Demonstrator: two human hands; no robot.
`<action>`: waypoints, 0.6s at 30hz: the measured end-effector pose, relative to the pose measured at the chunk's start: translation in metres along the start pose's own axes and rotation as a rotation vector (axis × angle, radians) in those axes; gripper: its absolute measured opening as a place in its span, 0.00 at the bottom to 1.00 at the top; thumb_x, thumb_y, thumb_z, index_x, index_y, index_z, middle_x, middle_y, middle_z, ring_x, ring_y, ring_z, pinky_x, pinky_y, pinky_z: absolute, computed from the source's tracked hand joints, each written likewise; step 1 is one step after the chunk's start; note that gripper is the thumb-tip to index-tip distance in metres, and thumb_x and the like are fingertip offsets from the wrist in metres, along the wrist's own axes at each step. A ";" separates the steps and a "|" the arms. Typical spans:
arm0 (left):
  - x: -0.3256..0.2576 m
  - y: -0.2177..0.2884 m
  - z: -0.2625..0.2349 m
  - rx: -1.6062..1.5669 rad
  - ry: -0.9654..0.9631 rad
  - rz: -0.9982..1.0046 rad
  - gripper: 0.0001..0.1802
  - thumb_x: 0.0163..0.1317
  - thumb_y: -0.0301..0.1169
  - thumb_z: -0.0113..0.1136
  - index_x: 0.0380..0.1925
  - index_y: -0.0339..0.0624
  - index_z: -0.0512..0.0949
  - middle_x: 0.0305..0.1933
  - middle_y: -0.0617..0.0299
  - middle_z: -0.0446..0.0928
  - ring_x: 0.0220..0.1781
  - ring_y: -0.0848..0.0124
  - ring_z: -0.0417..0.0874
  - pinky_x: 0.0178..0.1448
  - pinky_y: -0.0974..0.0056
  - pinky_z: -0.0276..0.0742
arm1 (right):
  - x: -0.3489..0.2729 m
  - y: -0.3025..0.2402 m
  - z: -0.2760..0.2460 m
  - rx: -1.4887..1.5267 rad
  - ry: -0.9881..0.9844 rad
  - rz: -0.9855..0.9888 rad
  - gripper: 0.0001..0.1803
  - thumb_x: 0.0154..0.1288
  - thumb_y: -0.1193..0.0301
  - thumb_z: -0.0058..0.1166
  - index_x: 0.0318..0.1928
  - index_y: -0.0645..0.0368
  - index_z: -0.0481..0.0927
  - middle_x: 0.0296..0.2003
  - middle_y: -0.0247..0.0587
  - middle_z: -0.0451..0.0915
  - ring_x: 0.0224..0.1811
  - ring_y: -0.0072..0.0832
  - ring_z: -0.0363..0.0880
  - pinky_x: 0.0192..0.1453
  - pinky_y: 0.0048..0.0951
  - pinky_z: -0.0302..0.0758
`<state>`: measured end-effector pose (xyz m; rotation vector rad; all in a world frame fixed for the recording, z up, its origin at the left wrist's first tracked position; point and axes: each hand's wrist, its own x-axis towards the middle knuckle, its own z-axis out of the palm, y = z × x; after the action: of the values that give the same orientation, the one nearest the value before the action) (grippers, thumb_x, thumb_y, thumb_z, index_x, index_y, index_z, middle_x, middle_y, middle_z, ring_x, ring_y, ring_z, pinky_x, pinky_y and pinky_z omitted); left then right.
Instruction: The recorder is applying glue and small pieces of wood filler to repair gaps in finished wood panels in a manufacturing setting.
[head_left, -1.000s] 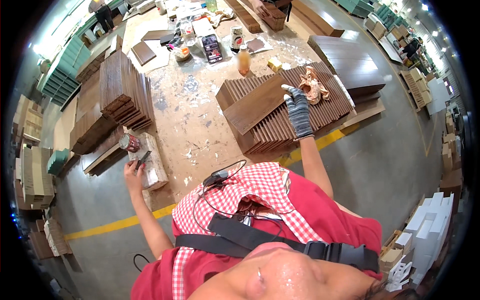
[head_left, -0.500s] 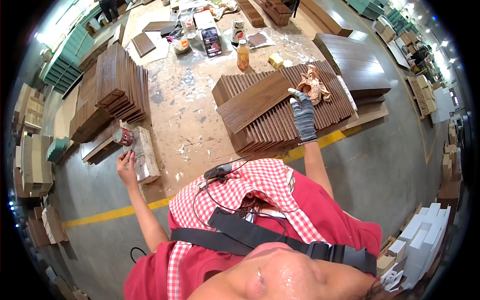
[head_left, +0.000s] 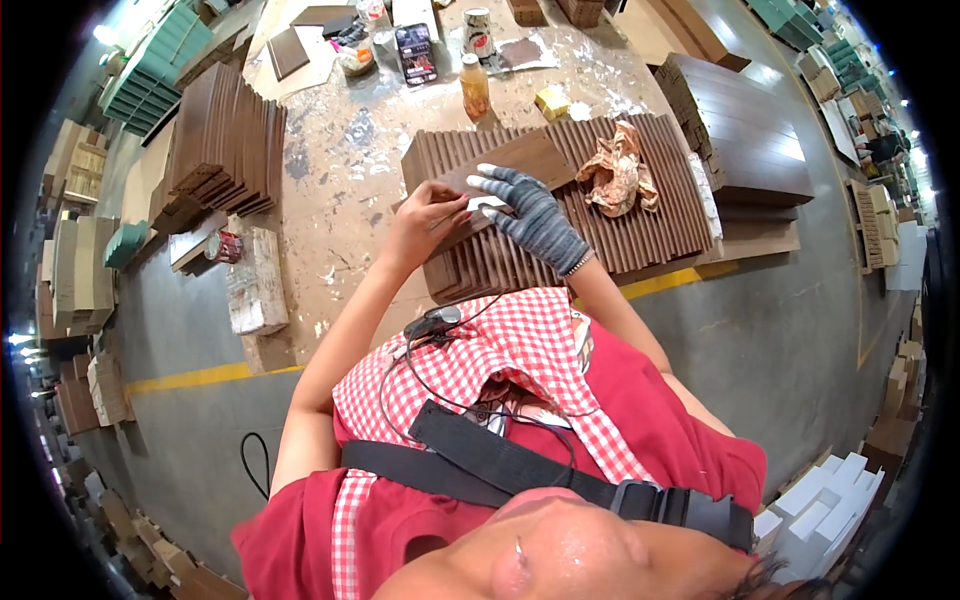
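Fingers (head_left: 500, 186) of the gloved right hand (head_left: 535, 215) lie flat on a stiff wooden panel (head_left: 480, 165) atop the ribbed stack (head_left: 640, 215); bare left hand (head_left: 425, 215) pinches its edge. Likely light; best gripped by edges.

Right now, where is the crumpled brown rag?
In the head view, the crumpled brown rag lies on the grooved dark panel, to the right of the gloved right hand, below the yellow block.

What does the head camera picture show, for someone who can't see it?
A person's bare left hand and gray-gloved right hand meet on a dark wooden board lying atop ribbed wooden panels. A crumpled rag and bottle sit nearby.
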<state>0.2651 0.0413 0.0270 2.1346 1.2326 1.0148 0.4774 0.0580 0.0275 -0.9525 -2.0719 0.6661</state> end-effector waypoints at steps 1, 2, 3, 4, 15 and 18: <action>0.008 -0.003 0.017 -0.003 -0.010 -0.014 0.10 0.54 0.26 0.66 0.38 0.41 0.84 0.41 0.54 0.77 0.41 0.62 0.81 0.44 0.62 0.78 | -0.004 0.017 0.000 -0.057 0.014 -0.028 0.19 0.58 0.73 0.57 0.53 0.51 0.78 0.52 0.45 0.76 0.50 0.43 0.76 0.56 0.38 0.73; 0.014 -0.008 0.033 0.008 0.000 0.008 0.10 0.54 0.26 0.66 0.38 0.41 0.84 0.41 0.54 0.77 0.41 0.62 0.81 0.44 0.62 0.78 | -0.006 0.032 -0.001 -0.038 0.030 -0.040 0.18 0.58 0.74 0.56 0.51 0.52 0.79 0.50 0.46 0.77 0.48 0.43 0.77 0.54 0.38 0.74; 0.023 -0.014 0.043 0.023 0.012 0.038 0.10 0.54 0.25 0.66 0.38 0.40 0.84 0.41 0.54 0.77 0.41 0.62 0.81 0.44 0.62 0.78 | -0.002 0.043 -0.003 -0.023 0.054 -0.057 0.16 0.58 0.75 0.56 0.49 0.53 0.80 0.47 0.46 0.79 0.47 0.43 0.78 0.52 0.38 0.75; 0.030 -0.020 0.051 0.012 -0.016 -0.046 0.10 0.53 0.25 0.66 0.38 0.39 0.83 0.42 0.54 0.77 0.41 0.62 0.81 0.44 0.62 0.78 | 0.002 0.053 -0.004 -0.024 0.064 -0.076 0.13 0.58 0.76 0.56 0.45 0.55 0.82 0.41 0.47 0.81 0.43 0.44 0.79 0.48 0.37 0.77; 0.030 -0.046 0.053 -0.292 0.051 -0.261 0.30 0.50 0.23 0.68 0.55 0.38 0.73 0.42 0.57 0.79 0.43 0.69 0.81 0.48 0.67 0.79 | -0.015 0.077 0.010 0.008 0.000 -0.033 0.23 0.57 0.85 0.48 0.52 0.51 0.78 0.36 0.48 0.78 0.37 0.43 0.76 0.44 0.38 0.75; 0.031 -0.053 0.044 -0.320 0.027 -0.333 0.34 0.50 0.23 0.69 0.59 0.39 0.69 0.44 0.57 0.79 0.46 0.72 0.81 0.51 0.68 0.80 | -0.008 0.088 0.016 0.198 0.065 0.053 0.19 0.61 0.82 0.47 0.51 0.54 0.78 0.36 0.44 0.79 0.34 0.36 0.76 0.42 0.33 0.75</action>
<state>0.2817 0.0923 -0.0259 1.6154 1.2863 1.0157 0.5038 0.1015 -0.0466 -0.9060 -1.8895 0.8402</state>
